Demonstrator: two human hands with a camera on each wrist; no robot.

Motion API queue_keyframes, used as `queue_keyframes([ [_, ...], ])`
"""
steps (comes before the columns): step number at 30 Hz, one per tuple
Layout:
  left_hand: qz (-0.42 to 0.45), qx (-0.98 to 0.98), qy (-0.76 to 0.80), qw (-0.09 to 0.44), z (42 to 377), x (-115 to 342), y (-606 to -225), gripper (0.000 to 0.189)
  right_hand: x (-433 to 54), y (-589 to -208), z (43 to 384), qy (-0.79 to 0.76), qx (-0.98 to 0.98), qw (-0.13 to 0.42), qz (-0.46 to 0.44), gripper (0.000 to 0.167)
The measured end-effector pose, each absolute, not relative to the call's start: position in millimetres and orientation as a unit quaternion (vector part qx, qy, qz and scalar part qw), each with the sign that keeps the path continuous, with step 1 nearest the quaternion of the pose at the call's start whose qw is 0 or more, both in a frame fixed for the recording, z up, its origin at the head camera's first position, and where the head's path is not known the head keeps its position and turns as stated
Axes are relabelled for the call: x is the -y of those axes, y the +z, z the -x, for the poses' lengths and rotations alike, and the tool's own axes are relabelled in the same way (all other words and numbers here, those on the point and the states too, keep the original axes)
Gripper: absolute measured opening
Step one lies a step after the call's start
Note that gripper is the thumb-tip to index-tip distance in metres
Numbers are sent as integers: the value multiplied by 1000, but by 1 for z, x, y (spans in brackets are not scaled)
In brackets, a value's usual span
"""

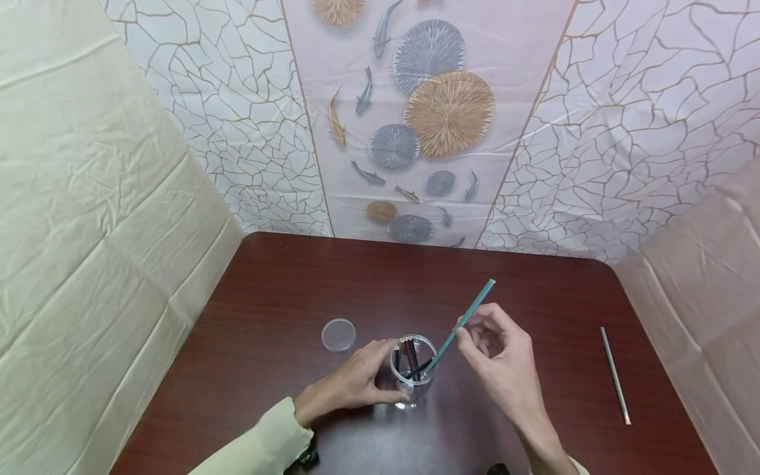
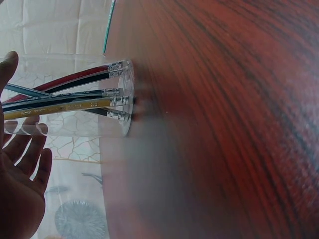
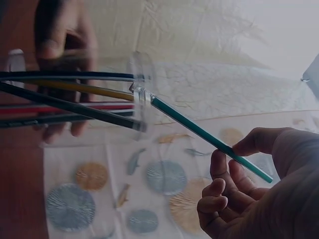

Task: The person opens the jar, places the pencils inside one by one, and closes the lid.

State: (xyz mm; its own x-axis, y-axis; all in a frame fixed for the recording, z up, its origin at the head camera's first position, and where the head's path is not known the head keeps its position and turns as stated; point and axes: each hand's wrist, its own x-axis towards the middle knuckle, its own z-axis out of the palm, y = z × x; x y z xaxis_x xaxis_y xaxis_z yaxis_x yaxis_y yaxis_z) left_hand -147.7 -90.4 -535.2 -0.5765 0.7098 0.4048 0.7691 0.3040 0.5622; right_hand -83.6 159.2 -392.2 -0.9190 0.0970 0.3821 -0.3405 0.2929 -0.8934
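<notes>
A clear cylindrical jar (image 1: pixel 420 394) stands upright on the table, holding several pencils, among them a yellow one (image 2: pixel 75 106) and a red one (image 2: pixel 70 77). My left hand (image 1: pixel 354 380) grips the jar from its left side, thumb at the near side and fingers around the far side. Between thumb and fingertips, my right hand (image 1: pixel 506 361) pinches a teal pencil (image 1: pixel 475 305). That pencil slants, with its metal-banded eraser end down at the jar's mouth, as the right wrist view shows, and its other end pointing up and away.
A clear round lid (image 1: pixel 339 335) lies to the left, beyond the left hand. Another pencil (image 1: pixel 614 376) with an eraser end lies on the right of the dark red wooden table (image 1: pixel 285 284). Cloth walls, one patterned with fish (image 1: pixel 445 112), enclose the table's back and sides.
</notes>
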Motion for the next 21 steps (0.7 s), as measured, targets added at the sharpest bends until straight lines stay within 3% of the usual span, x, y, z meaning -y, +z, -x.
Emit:
queue_keyframes([
  [14,457,807,-372,38,148,90,-534,88,-148,-419,93,550,825,114,-61,21],
  [21,457,807,-372,35,147,90,-533,88,-150,-424,97,527,839,128,-38,24],
])
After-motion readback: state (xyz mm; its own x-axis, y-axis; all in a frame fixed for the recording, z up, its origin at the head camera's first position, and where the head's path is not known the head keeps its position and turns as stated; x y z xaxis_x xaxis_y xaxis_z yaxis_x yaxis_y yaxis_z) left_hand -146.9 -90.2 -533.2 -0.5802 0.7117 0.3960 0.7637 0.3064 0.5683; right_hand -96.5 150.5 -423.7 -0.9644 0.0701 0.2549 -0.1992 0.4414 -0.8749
